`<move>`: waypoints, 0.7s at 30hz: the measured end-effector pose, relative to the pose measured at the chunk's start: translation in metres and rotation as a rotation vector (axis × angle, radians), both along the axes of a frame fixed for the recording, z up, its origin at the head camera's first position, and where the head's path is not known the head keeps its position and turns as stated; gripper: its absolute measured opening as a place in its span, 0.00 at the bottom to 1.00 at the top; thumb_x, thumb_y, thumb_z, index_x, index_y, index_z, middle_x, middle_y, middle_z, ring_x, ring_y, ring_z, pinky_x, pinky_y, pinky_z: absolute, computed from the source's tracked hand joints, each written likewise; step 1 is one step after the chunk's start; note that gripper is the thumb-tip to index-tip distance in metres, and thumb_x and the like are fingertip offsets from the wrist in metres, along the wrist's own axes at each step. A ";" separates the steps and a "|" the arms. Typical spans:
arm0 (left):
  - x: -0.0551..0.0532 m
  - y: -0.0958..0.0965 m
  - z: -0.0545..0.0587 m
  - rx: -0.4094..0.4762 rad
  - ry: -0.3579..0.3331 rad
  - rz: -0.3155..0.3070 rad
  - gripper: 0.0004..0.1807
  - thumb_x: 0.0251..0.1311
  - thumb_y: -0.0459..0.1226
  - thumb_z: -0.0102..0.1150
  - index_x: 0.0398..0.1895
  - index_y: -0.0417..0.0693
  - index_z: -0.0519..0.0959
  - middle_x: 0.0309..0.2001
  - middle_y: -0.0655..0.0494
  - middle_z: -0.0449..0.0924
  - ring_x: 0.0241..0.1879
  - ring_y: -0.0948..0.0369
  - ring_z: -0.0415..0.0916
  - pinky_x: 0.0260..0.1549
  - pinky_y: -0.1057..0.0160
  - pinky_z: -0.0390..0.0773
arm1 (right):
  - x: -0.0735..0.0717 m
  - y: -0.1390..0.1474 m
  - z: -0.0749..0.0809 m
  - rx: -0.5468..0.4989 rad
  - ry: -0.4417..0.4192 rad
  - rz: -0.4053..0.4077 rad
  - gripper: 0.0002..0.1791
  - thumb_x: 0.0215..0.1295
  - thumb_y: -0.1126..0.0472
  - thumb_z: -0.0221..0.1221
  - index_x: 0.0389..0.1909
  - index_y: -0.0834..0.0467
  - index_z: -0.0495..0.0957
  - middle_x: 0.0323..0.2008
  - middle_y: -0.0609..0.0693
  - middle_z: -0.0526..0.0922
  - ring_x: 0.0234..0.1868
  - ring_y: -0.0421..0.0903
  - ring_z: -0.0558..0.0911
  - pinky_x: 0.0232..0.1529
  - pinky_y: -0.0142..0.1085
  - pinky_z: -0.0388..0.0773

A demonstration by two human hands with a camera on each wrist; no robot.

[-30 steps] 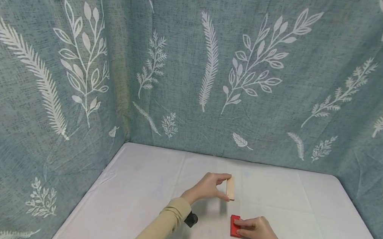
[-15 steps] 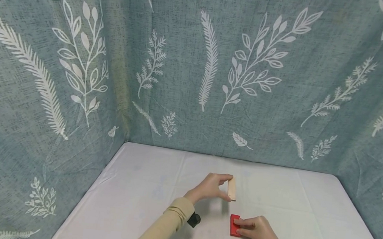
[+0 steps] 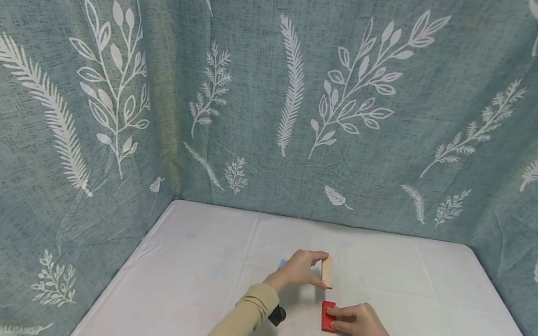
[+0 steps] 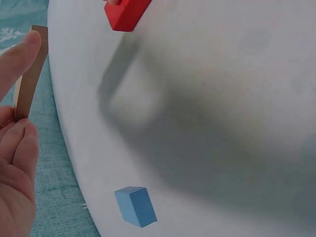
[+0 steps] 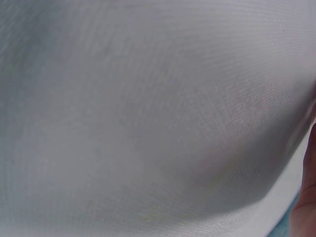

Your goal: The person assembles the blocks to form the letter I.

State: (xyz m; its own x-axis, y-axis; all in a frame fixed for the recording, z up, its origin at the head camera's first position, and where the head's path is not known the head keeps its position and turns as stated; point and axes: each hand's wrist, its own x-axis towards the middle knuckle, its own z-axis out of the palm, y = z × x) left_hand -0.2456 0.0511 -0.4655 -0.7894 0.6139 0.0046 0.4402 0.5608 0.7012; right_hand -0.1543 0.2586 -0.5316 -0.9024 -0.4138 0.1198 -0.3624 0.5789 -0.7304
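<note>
Between thumb and fingers, my left hand (image 3: 301, 268) pinches a flat wooden block (image 3: 327, 272) by its two ends, raised above the table. The left wrist view shows the wooden block (image 4: 32, 74) edge-on, with the thumb at its upper end and the fingers at its lower end. Closer to me, my right hand (image 3: 361, 324) grips a red block (image 3: 328, 317) by its right side, low at the tabletop. Part of that red block (image 4: 126, 14) appears at the top of the left wrist view. In the right wrist view only a sliver of the right hand (image 5: 305, 192) shows at the edge.
A blue block (image 4: 136, 206) lies on the white-covered table (image 3: 202, 269), mostly hidden behind the left hand in the head view. A green leaf-patterned curtain (image 3: 256, 97) encloses the table's back and sides. A black wrist camera (image 3: 277, 316) hangs below the left wrist.
My left hand with the wooden block has come slightly toward me and to the right. The blue block now peeks out behind it. The right hand stays on the red block.
</note>
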 end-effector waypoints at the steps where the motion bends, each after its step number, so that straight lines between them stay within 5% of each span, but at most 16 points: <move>1: 0.000 0.000 -0.001 -0.001 0.000 0.002 0.40 0.42 0.40 0.76 0.63 0.45 0.71 0.64 0.53 0.72 0.59 0.54 0.74 0.56 0.68 0.77 | 0.000 0.000 0.000 0.001 0.002 -0.001 0.18 0.54 0.50 0.67 0.42 0.57 0.86 0.39 0.49 0.88 0.45 0.34 0.82 0.42 0.30 0.84; 16: 0.008 0.010 -0.014 -0.078 0.059 -0.003 0.40 0.41 0.41 0.77 0.62 0.44 0.73 0.62 0.53 0.74 0.56 0.58 0.76 0.53 0.69 0.78 | -0.001 0.003 -0.005 -0.037 0.056 0.046 0.17 0.56 0.53 0.66 0.42 0.60 0.85 0.40 0.52 0.87 0.45 0.37 0.83 0.40 0.20 0.79; 21: 0.012 0.012 -0.017 -0.062 0.025 0.010 0.39 0.40 0.39 0.77 0.61 0.44 0.73 0.62 0.52 0.75 0.58 0.56 0.75 0.55 0.65 0.78 | -0.002 0.003 -0.008 -0.053 0.070 0.051 0.17 0.56 0.53 0.65 0.41 0.60 0.85 0.39 0.52 0.87 0.44 0.35 0.83 0.39 0.21 0.80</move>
